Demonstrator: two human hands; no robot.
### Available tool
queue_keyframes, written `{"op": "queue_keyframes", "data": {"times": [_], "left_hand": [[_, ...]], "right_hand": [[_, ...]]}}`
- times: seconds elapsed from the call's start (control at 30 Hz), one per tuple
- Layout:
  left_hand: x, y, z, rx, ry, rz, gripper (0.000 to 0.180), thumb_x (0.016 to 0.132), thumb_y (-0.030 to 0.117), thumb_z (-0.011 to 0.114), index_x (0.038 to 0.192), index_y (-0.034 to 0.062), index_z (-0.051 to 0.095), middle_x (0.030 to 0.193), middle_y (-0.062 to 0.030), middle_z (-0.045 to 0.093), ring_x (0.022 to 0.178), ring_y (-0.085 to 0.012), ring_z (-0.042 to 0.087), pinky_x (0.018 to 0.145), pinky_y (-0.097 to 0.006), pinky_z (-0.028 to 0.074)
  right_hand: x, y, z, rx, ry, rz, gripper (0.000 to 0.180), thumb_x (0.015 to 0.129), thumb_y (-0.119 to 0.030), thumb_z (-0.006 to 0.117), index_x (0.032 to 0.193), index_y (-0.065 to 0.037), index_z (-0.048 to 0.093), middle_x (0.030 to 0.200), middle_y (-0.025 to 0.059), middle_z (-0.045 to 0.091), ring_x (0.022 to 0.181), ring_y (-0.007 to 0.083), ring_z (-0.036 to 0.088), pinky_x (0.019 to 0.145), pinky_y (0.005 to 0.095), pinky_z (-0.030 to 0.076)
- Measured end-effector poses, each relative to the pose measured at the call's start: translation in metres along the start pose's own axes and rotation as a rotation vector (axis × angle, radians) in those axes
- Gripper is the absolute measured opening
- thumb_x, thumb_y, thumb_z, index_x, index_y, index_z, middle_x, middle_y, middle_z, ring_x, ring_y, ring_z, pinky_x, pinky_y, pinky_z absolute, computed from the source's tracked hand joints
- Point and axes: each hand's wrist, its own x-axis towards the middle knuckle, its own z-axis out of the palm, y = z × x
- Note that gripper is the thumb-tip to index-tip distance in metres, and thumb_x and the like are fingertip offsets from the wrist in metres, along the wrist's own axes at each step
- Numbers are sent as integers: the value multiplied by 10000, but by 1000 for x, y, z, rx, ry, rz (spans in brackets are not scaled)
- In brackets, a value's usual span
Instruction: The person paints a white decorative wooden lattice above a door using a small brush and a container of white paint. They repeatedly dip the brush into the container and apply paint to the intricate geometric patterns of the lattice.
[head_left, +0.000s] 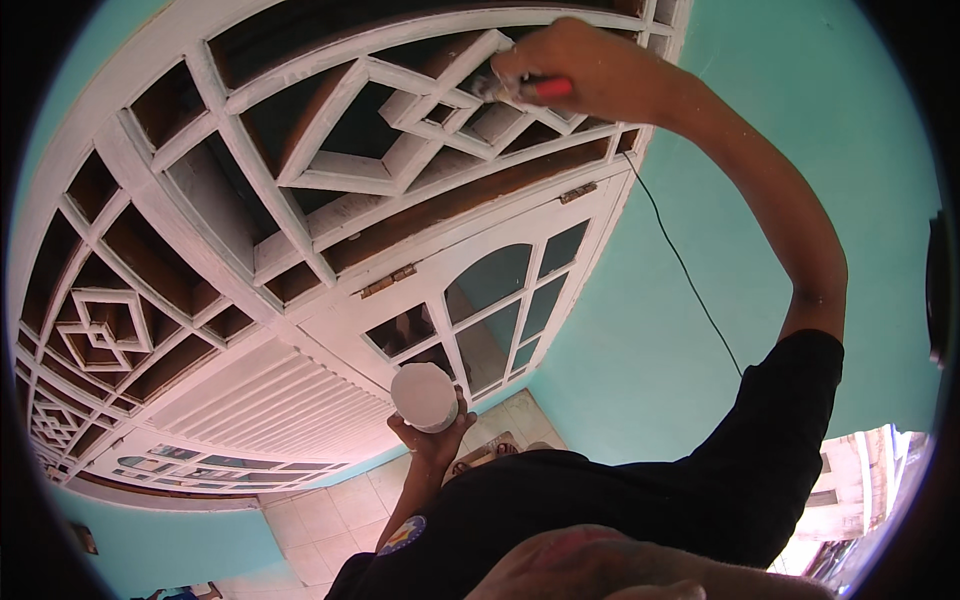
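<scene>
Right hand [585,65] up high, fingers curled tight round a red-handled paintbrush [525,90]; bristle end pressed against the white lattice [400,140] w/ diamond pattern, just beside the diamond's upper right corner. Right arm stretched up, black sleeve [780,430] at the shoulder. Left hand [432,430] lower, near centre, cupped under a small white container [424,396], fingers wrapped round its base; container held close in front of the white door [470,320] w/ arched glass panes. Lattice part painted white; brown wood showing in the gaps btwn bars & along the strip below. Two metal hinges [388,282] on the frame btwn lattice & door. Louvred white panel [270,400] to the left of the door. Turquoise wall [700,250] to the right, thin black cable [690,275] running down across it. Pale tiled floor [320,520] at the bottom, well apart from both hands. Brush & container well apart from each other.
</scene>
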Motion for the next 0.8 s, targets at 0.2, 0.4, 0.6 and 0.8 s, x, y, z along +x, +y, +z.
{"op": "queue_keyframes", "data": {"times": [0.2,0.4,0.6,0.8], "left_hand": [[1,7,-22,33,-106,3,589,732,310,569,1282,120,477,1068,-111,593,952,-255,586,732,-414,479],[-5,11,-27,311,-8,121,499,780,81,625,1252,94,464,1054,-88,586,983,-221,605,716,-385,516],[-15,20,-24,-142,-17,-52,463,847,356,434,1237,115,503,1116,-85,545,998,-249,592,715,-444,455],[-10,13,-63,48,-132,5,425,866,289,498,1245,99,470,1079,-88,539,992,-238,568,733,-429,466]], "right_hand": [[5,1,-11,28,-10,130,248,850,-89,736,1020,9,583,893,133,652,778,344,590,755,383,496],[-12,-6,-17,-8,-25,66,241,816,-55,777,971,-3,601,863,143,655,695,262,606,634,369,487],[-3,-2,21,-187,-70,45,146,889,-80,662,985,-3,583,827,144,635,746,329,609,683,364,482],[8,-28,-7,-191,-15,167,150,886,-76,630,1027,-48,587,804,142,607,731,343,599,648,433,468]]}}
